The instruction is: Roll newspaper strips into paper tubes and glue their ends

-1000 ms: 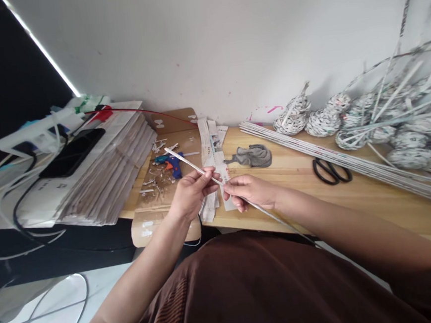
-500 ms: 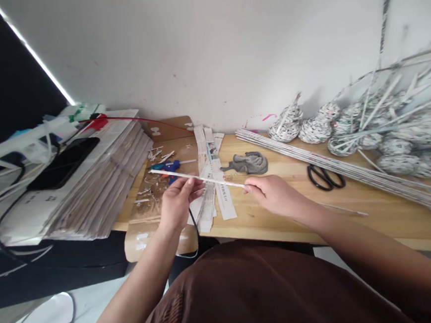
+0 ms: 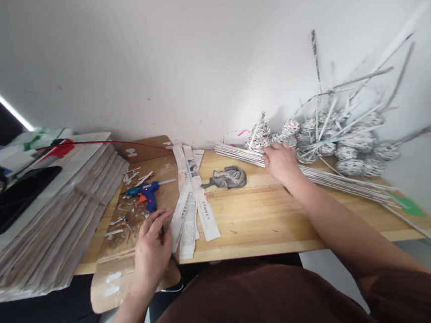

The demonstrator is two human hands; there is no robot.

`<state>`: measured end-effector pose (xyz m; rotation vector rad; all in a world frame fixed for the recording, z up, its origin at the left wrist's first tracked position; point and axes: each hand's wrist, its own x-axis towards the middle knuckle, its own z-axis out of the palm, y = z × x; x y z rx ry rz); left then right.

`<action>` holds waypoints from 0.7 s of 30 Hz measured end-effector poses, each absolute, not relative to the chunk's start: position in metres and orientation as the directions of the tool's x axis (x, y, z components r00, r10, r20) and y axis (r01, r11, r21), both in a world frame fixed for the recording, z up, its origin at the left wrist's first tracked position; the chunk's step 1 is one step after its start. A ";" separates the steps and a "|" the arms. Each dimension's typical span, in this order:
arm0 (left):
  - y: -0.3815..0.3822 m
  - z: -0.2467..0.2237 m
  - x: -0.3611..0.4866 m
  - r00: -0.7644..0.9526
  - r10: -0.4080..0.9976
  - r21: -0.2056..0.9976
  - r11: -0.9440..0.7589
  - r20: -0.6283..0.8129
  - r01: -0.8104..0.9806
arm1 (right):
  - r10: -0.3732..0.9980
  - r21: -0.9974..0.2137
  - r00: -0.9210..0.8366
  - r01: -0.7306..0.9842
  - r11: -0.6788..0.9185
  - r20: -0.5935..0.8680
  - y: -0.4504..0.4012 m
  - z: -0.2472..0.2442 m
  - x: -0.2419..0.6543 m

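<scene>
My left hand (image 3: 153,243) hovers over the near part of the brown board, just below the blue glue gun (image 3: 150,194). Its fingers are loosely bent, with a gap between thumb and forefinger; a dark patch shows in that gap, too unclear to name. My right hand (image 3: 281,161) is bent over the bundle of rolled newspaper sticks (image 3: 239,154), with its fingertips closed down on them and partly hidden. Left of that hand lies a grey crumpled cloth (image 3: 228,177). Flat newspaper strips (image 3: 188,218) fan out between the two hands.
Woven newspaper shapes (image 3: 352,153) with loose stick ends poking up crowd the back right, against the wall. A tall stack of newspaper (image 3: 70,212) fills the left, with a black phone (image 3: 20,199) on it. Paper scraps litter the brown board (image 3: 108,269).
The single paper stick held between both hands is out of them as a separate piece. My right hand has moved onto the bundle; my left has dropped down and left. The view has shifted right.
</scene>
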<state>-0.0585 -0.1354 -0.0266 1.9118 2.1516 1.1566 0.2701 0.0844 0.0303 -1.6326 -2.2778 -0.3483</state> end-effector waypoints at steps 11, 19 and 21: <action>-0.156 -0.018 -0.101 -0.114 0.918 0.407 -0.055 0.380 0.912 | 0.781 -0.148 -0.494 0.802 0.579 0.382 0.062 0.000 0.237; -0.176 -0.041 -0.072 -0.114 0.932 0.346 -0.013 0.344 0.938 | 0.722 -0.252 -0.521 0.703 0.666 0.455 0.061 -0.014 0.234; -0.179 -0.045 -0.075 -0.136 0.925 0.344 0.006 0.355 0.939 | 0.676 -0.271 -0.553 0.640 0.719 0.487 0.059 -0.015 0.231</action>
